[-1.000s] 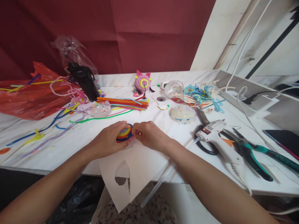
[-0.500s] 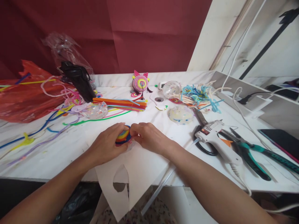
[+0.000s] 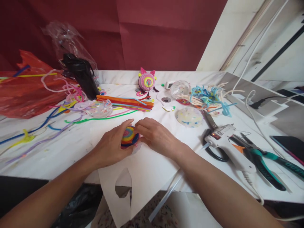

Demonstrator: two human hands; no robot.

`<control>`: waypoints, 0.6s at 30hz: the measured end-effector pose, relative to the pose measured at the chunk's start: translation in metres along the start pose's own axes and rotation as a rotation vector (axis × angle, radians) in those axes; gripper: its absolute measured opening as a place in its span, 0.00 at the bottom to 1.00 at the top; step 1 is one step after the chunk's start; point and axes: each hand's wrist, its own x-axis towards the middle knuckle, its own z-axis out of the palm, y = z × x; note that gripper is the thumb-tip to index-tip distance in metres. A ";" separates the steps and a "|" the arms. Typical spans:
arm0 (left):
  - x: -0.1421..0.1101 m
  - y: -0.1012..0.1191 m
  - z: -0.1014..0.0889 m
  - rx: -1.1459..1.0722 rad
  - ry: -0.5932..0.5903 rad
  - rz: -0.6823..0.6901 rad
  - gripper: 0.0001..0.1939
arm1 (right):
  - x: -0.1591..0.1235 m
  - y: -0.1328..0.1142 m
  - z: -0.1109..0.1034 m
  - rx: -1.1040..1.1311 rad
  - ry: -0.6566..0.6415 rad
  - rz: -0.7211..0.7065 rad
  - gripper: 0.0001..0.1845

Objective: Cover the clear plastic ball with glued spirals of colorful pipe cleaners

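Observation:
Between my two hands is a round, dome-like piece of coiled pipe cleaners [image 3: 128,135], its rings pink, teal, orange, yellow and blue, with some pink along the lower edge. My left hand [image 3: 112,144] curves around its left side, fingers above and thumb below. At its right edge, the bent fingers of my right hand [image 3: 154,137] press together on it; what lies under those fingertips is hidden. Below the hands a white paper sheet [image 3: 144,177] with an oval cut-out hangs over the table's front edge. A clear glue stick [image 3: 166,196] passes beside my right forearm.
To the right lie a glue gun [image 3: 220,134], green-handled pliers [image 3: 268,167] and black-handled scissors [image 3: 215,152]. Behind are clear half-domes [image 3: 189,116], a bundle of pipe cleaners [image 3: 125,103] and a pink eared ornament [image 3: 146,81]. A red plastic bag [image 3: 30,91] lies at the left.
My left fingers have lifted and spread a little, so more of the coloured rings shows. My right fingers stay at the right edge. The view has shifted slightly.

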 end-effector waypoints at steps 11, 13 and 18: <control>0.002 -0.010 0.005 -0.066 -0.055 0.135 0.53 | 0.000 -0.001 -0.003 0.194 -0.003 -0.141 0.17; 0.005 -0.014 0.006 -0.085 -0.083 0.189 0.54 | -0.001 -0.003 -0.005 0.186 -0.010 -0.122 0.16; 0.017 -0.021 0.007 -0.124 -0.142 0.315 0.61 | -0.004 -0.007 -0.012 0.151 0.004 -0.080 0.12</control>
